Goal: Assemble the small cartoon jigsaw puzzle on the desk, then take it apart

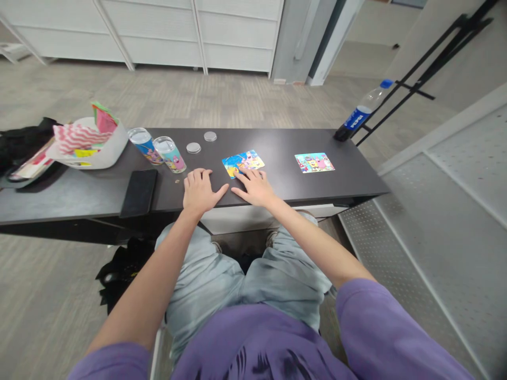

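Note:
My left hand lies on the dark table near its front edge, fingers spread, holding nothing. Beside it, my right hand is also spread, its fingertips over the lower edge of a blue and yellow cartoon card. A second cartoon card lies farther right, untouched. Two clear cans with cartoon prints, one blue and one teal and pink, are left of my left hand. Behind that hand rest two round silver lids, one nearer and one farther back.
A black phone lies at the front left. Beyond it are a white basket with striped cloth and packets, and a dark bag. A Pepsi bottle stands at the back right corner, beside a black metal stand.

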Demonstrator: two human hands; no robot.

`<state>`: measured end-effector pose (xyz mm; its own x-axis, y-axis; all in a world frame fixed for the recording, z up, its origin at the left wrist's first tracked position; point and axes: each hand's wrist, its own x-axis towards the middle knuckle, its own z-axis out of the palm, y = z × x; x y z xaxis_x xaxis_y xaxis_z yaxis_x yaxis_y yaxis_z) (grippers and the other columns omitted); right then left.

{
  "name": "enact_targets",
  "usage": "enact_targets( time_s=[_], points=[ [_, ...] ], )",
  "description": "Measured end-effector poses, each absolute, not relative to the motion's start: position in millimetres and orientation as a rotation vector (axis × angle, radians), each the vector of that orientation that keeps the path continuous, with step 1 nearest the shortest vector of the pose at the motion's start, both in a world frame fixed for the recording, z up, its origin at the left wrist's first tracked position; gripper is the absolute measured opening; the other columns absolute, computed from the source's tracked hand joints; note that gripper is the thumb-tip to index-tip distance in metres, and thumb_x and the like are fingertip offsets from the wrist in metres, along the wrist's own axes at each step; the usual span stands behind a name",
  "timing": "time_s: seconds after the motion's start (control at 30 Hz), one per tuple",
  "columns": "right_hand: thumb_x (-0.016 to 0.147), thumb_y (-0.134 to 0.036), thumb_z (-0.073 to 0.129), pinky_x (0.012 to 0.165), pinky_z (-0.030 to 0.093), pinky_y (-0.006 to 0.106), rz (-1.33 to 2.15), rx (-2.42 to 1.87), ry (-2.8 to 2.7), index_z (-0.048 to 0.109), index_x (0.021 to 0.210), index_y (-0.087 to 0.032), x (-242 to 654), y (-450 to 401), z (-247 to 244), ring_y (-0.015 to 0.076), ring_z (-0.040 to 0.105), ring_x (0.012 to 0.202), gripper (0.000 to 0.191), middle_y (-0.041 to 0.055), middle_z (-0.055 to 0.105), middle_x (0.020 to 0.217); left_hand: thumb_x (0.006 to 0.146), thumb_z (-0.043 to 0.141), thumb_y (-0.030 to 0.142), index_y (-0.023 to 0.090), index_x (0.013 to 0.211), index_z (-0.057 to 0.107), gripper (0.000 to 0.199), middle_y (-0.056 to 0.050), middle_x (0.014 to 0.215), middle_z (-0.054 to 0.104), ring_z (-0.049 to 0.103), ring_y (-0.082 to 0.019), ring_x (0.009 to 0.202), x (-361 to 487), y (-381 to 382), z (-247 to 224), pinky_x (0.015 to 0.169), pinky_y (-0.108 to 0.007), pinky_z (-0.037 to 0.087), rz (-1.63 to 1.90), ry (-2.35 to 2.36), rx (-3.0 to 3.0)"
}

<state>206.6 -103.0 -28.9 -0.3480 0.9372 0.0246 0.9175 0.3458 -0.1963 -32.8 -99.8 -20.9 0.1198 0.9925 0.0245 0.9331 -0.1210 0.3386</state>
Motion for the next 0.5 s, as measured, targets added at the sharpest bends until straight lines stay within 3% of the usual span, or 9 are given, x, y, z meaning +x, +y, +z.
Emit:
enact_targets(
  time_s=[0.23,0.5],
  points=[
    [0.134,-0.055,0.053,0.156,0.038,0.07,0.219,-1.756,-2.263,0.065,0.199,-0.026,224,-96,-33,0.0415,0.055,0.188,0.072,0.011,0.06,0.205,0.115,0.05,0.081,0.018,0.192,0.063,0.1,-0.026,0.194,0.059,0.047,-0.056,0.182,-33,-99,-22,0.155,-0.06,0.037,0.338,1.885,2.187],
    [0.138,-0.056,0.054,0.154,0.041,0.068,0.232,-1.677,-2.4,0.072,0.194,-0.032,246,-92,-33,0.0393,0.056,0.188,0.063,0.0079,0.058,0.206,0.115,0.049,0.079,0.017,0.194,0.061,0.1,-0.027,0.193,0.057,0.046,-0.054,0.182,-33,-97,-24,0.154,-0.06,0.037,0.347,1.874,2.189]
  ],
)
